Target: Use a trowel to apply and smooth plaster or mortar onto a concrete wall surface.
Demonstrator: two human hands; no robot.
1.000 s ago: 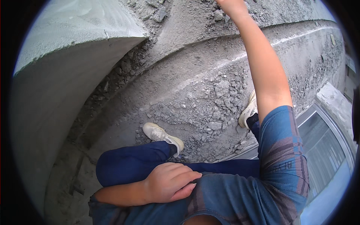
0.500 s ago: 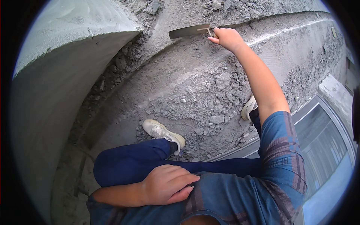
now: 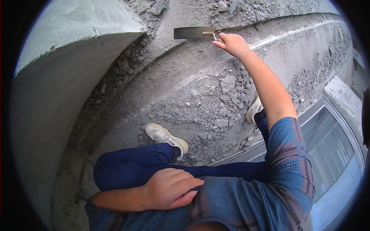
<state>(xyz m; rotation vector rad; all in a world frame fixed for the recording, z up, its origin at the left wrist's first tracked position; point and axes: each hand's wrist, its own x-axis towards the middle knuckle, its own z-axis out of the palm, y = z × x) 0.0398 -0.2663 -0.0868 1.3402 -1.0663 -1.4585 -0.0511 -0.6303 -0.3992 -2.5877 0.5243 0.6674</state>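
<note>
My right hand (image 3: 234, 44) reaches forward with its fingers wrapped round the handle of a trowel (image 3: 189, 33). The trowel's long flat metal blade points left. It is along the curved edge of a grey mortar layer (image 3: 168, 45); whether it touches the mortar, I cannot tell. My left hand (image 3: 171, 188) rests across my lap near my shirt, holding nothing. Its fingers lie stretched out loosely.
Broken grey rubble (image 3: 204, 102) covers the ground between my white shoes (image 3: 166, 135). A curved concrete wall (image 3: 65, 69) rises on the left. More lumps of rubble (image 3: 246, 11) lie beyond the trowel. At the right is a framed window (image 3: 327, 142).
My right hand has come slightly nearer to me, and the trowel blade has turned from a slant to nearly level. My left hand stays on my lap.
</note>
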